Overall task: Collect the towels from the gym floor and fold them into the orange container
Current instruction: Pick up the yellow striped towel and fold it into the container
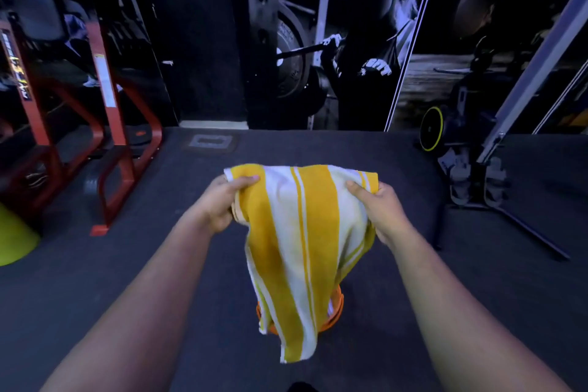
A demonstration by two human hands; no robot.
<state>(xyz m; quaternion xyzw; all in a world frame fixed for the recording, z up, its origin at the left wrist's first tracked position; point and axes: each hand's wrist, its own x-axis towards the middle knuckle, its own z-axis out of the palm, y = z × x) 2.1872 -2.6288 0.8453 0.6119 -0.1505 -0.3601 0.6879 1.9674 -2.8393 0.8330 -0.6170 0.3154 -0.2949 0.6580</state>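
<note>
- The towel (296, 245) is soft terry cloth with broad yellow and white stripes and thin pinstripes; it hangs in loose folds, narrowing toward its lower corner.
- Behind its lower part shows the orange container (334, 317), a round plastic rim on the dark, grainy rubber floor (159, 264).
- The left hand (219, 204) grips the towel's upper left edge, fingers curled around the cloth, thumb on top.
- The right hand (381, 210) pinches the upper right edge likewise; both arms stretch forward, holding the towel above the container.
- A red steel frame (108, 124) stands at left.
</note>
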